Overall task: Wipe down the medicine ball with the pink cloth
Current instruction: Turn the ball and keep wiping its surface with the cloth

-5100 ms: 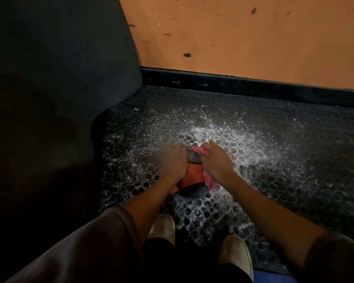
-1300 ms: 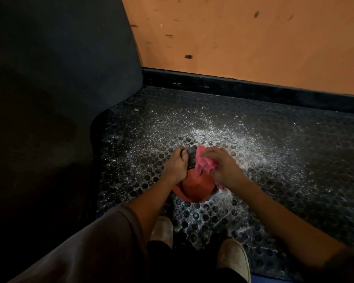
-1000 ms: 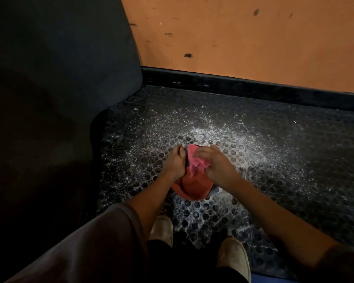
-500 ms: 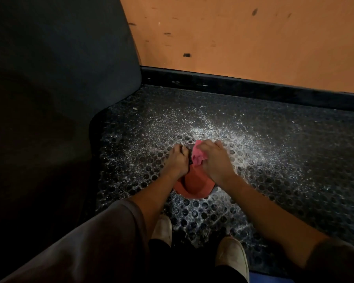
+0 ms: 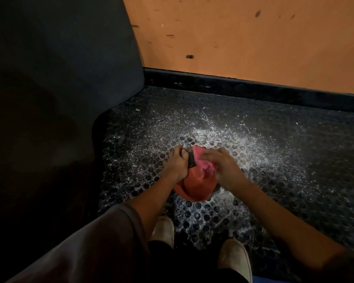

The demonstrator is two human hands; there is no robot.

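Right hand has shifted nearer, blurred mid-stroke, fingers bunching pink cloth; left hand clasps medicine ball steady; wiping evidently incomplete.

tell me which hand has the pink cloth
The right hand: it holds the bunched pink cloth against the top of the medicine ball. The left hand has no cloth and only grips the ball's left side.

I'm reading no text anywhere; the dark patch on the medicine ball is showing only blurred marks.
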